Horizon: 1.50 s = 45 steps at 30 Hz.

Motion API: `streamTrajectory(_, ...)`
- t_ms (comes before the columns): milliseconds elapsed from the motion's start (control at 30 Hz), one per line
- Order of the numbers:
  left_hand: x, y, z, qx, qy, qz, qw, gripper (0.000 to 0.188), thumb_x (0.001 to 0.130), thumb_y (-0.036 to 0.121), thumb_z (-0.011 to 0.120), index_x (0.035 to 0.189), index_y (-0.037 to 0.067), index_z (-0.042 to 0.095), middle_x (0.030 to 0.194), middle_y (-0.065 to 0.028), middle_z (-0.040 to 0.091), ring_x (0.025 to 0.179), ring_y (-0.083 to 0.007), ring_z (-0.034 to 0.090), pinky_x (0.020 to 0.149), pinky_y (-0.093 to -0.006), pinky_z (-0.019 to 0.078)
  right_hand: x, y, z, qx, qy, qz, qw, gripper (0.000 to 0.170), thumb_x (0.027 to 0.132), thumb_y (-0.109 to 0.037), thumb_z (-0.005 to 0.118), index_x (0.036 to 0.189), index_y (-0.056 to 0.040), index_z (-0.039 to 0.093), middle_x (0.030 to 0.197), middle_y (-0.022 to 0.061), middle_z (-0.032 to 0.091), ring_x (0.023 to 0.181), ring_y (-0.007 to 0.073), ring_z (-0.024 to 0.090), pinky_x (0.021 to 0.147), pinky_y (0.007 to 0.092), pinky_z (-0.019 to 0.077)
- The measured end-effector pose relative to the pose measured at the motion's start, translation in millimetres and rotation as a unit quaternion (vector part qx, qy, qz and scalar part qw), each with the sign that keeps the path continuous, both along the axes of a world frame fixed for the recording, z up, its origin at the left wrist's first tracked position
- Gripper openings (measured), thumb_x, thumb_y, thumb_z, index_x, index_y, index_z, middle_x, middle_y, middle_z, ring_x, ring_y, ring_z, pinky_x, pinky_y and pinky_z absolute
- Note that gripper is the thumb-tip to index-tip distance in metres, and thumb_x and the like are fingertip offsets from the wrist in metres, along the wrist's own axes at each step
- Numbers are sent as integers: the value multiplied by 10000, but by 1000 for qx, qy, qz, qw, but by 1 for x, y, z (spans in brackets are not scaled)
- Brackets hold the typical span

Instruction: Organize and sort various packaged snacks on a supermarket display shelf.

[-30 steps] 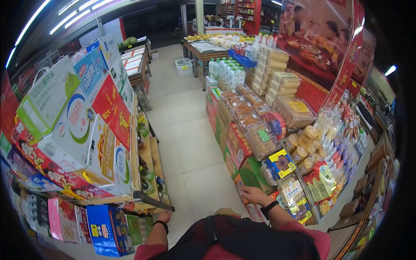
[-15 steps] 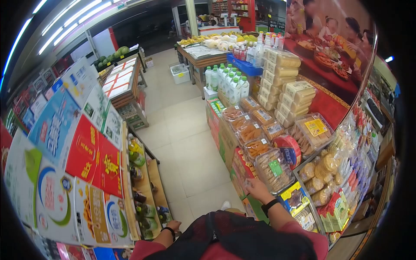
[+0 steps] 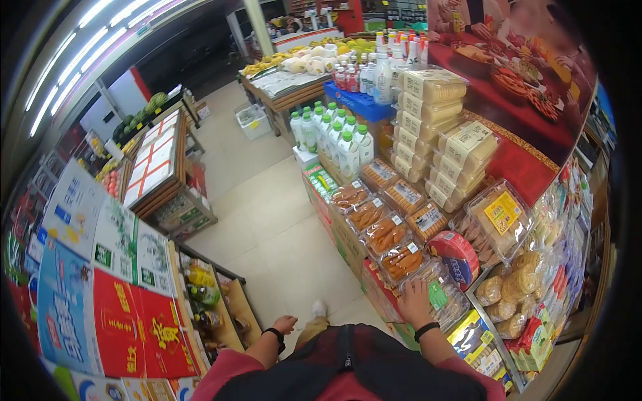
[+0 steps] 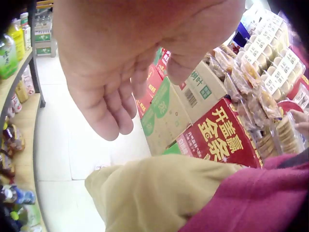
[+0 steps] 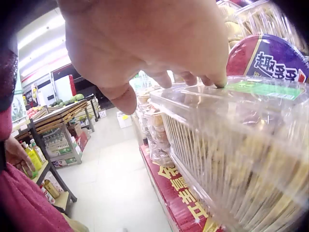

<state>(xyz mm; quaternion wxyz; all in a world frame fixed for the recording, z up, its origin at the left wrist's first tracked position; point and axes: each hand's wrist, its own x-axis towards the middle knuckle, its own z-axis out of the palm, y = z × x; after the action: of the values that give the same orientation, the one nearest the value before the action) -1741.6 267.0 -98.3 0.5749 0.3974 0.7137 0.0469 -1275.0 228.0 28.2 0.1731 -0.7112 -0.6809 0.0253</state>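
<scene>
My right hand [image 3: 416, 304] rests on the lid of a clear plastic box [image 3: 451, 309] with a green label. In the right wrist view the fingertips of this hand [image 5: 149, 43] touch the top of the box [image 5: 231, 159], which holds thin pale-brown pastries. My left hand [image 3: 285, 325] hangs in the aisle with loosely bent fingers, holding nothing. The left wrist view shows that hand [image 4: 145, 53] above the trouser leg. Just behind the box stands a round red and blue tin [image 3: 457, 258], and packs of brown pastries [image 3: 401, 259] lie beyond it.
Stacked pastry packs [image 3: 428, 110] and green-capped bottles [image 3: 348, 154] stand farther along the right display. Bagged round biscuits [image 3: 518, 277] lie at the right. Left are a bottle shelf [image 3: 234, 301] and stacked cartons [image 3: 134, 321]. A tiled aisle [image 3: 257, 234] runs between.
My right hand has moved up and forward from beside the display's front edge onto the clear box. The left hand has moved away from the left shelf, and the view has turned right.
</scene>
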Motion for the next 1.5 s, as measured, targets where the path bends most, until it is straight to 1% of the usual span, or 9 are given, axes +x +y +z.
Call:
streamTrajectory(433,113,354,6,221,-83,-172,956,515,881,252,608,1322,15,486,983,-134,607,827,-185,586,635,-327,502,-52,37,-16,-9,56,-324,944,722,723,-303,760,1321,-19,471,1342,215,438,1305,432,354,1125,537,248)
streamTrajectory(500,143,363,39,241,-116,-179,947,600,839,318,617,1295,-52,491,1123,-253,632,1093,-367,593,948,-400,454,-58,42,-15,-13,74,-353,933,714,721,-279,765,1320,-24,472,1344,213,434,1310,432,348,1131,536,242)
streamTrajectory(667,188,393,-1,361,-192,-265,873,580,820,269,643,1285,-39,485,1136,-257,630,1119,-413,569,998,-406,418,-72,54,-15,4,38,-386,922,647,723,-149,746,1289,-14,463,1348,222,403,1304,421,342,1107,516,285)
streamTrajectory(800,208,387,-12,282,-181,-269,903,595,827,273,646,1304,-28,458,1028,-206,640,962,-349,618,842,-401,494,-72,58,-19,3,27,-405,914,629,696,-83,722,1271,-30,471,1333,211,410,1304,421,341,1122,529,257)
streamTrajectory(867,217,373,26,83,-187,-281,938,639,838,335,657,1337,11,426,946,-137,590,780,-228,585,618,-358,486,-71,61,-16,-1,34,-415,909,605,698,-72,699,1262,-38,483,1326,197,417,1301,415,345,1126,533,248)
streamTrajectory(1000,230,358,43,-37,-173,-304,936,662,884,351,615,1397,29,348,1183,-132,566,967,-248,583,760,-381,506,-69,58,-12,-1,42,-404,914,550,715,-93,684,1238,-45,518,1318,183,428,1300,403,352,1123,538,245)
streamTrajectory(1067,237,352,40,-19,-188,-266,945,653,841,461,655,1337,103,427,832,-63,540,687,-156,509,522,-292,413,-65,57,-11,4,43,-399,916,521,720,-98,680,1220,-46,540,1312,179,437,1297,399,356,1117,539,251)
streamTrajectory(1367,253,361,41,-57,-123,-290,947,519,874,510,606,1142,73,530,1079,-99,561,890,-217,575,704,-319,495,-47,48,-3,1,91,-382,920,414,703,-115,661,1115,-87,634,1228,124,512,1253,388,399,1035,525,310)
streamTrajectory(1500,253,358,50,-49,-97,-276,955,492,875,497,613,1135,89,522,1009,-82,562,809,-207,577,656,-321,496,-43,46,-7,31,79,-378,922,381,716,-129,647,1095,-90,651,1203,129,537,1228,392,426,1018,515,331)
